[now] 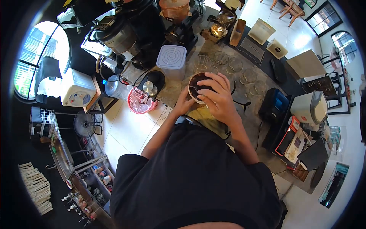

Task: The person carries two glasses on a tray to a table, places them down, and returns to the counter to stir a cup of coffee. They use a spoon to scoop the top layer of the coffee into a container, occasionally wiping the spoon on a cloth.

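Observation:
Between my hands, above the near edge of the counter, is a round, pale-rimmed cup [193, 84] with a dark brown inside, its mouth tilted toward me. My left hand [183, 102] grips it low on the left side, with some fingers hidden behind it. From the right, my right hand [219, 94] curls its fingers over the rim and across the mouth. What the brown stuff inside is, I cannot make out. Just below the cup lies a yellow cloth [207, 119]. Several clear glasses [221, 59] stand beyond my right hand.
A lidded white container [171, 61] stands left of the cup, near a small black scale [151, 84]. Behind are a coffee grinder [118, 38] and an orange pot [174, 9]. A pink basket [139, 103] is on the floor. A black device [273, 105] sits at right.

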A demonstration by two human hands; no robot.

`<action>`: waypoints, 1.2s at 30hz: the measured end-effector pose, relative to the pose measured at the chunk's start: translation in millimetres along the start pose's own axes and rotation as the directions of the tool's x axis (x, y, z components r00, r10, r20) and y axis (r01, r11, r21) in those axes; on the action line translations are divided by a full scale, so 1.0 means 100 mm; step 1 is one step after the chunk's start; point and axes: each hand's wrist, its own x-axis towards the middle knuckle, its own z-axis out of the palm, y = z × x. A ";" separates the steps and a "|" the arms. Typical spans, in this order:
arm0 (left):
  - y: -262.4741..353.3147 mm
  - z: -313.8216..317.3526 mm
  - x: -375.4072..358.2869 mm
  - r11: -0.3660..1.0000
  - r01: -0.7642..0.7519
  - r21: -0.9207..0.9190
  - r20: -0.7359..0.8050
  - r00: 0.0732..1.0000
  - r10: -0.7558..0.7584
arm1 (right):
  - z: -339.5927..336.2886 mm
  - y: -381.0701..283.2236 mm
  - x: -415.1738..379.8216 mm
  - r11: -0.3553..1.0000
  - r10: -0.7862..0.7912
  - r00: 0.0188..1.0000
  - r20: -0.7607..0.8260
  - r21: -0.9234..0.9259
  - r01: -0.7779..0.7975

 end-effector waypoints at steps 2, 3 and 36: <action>-0.02 -0.01 0.00 0.999 0.029 0.035 0.007 1.000 -0.029 | -0.03 0.03 0.01 0.998 -0.011 1.000 0.025 -0.056 0.012; -0.01 -0.01 0.00 0.999 0.033 -0.015 0.014 0.999 -0.033 | -0.04 0.03 0.01 0.998 -0.019 0.999 0.030 -0.058 0.021; 0.03 -0.01 0.00 0.999 0.035 -0.005 0.038 0.999 -0.035 | 0.02 -0.09 -0.11 0.993 0.045 0.999 -0.027 -0.109 -0.048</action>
